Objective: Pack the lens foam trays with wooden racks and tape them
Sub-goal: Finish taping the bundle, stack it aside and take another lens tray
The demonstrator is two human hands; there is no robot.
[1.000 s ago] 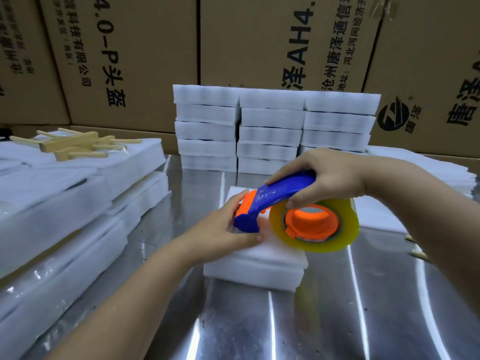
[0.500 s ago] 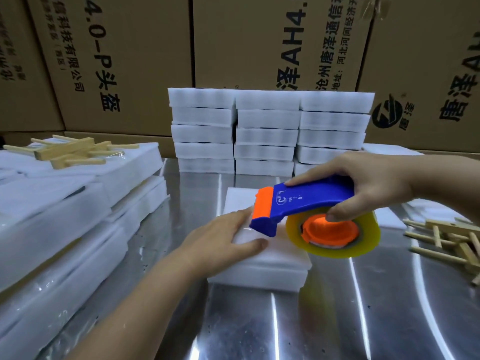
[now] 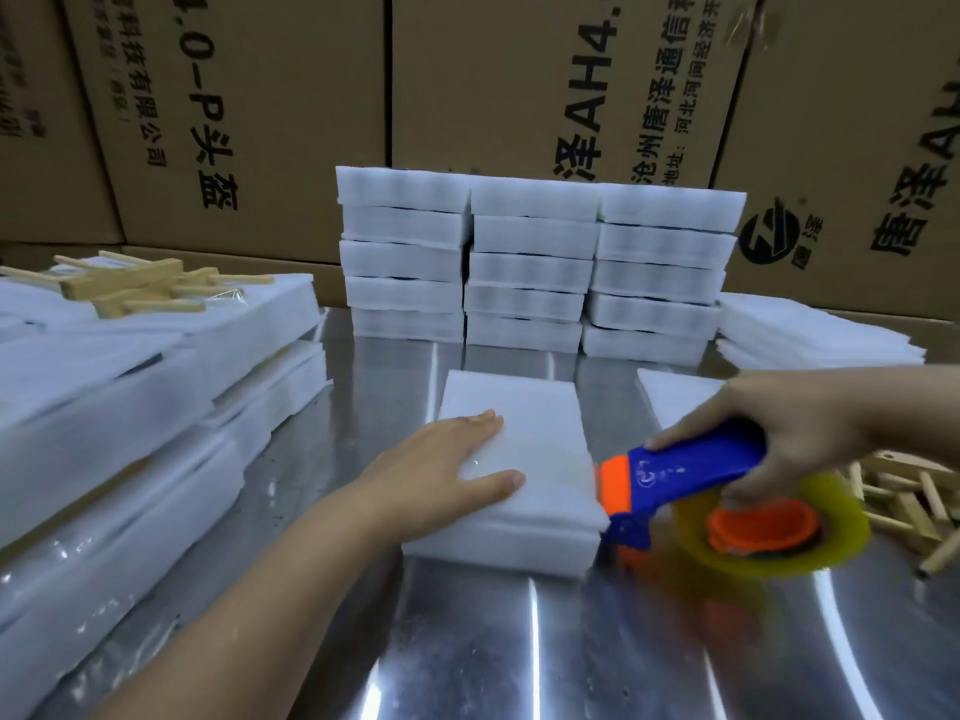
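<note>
Pressing down on the foam pack (image 3: 524, 407) with our left hand (image 3: 441, 470), fingers flat and a bit spread. Our right hand (image 3: 795, 428) is curled round the blue tape gun (image 3: 691, 475), its orange nose right at the pack's right edge. Loose wooden racks (image 3: 904, 501) lie further right of the pack, stacks (image 3: 535, 262) sit behind it, and foam sheets (image 3: 104, 407) are piled to its left, all on the steel tabletop (image 3: 519, 641).
</note>
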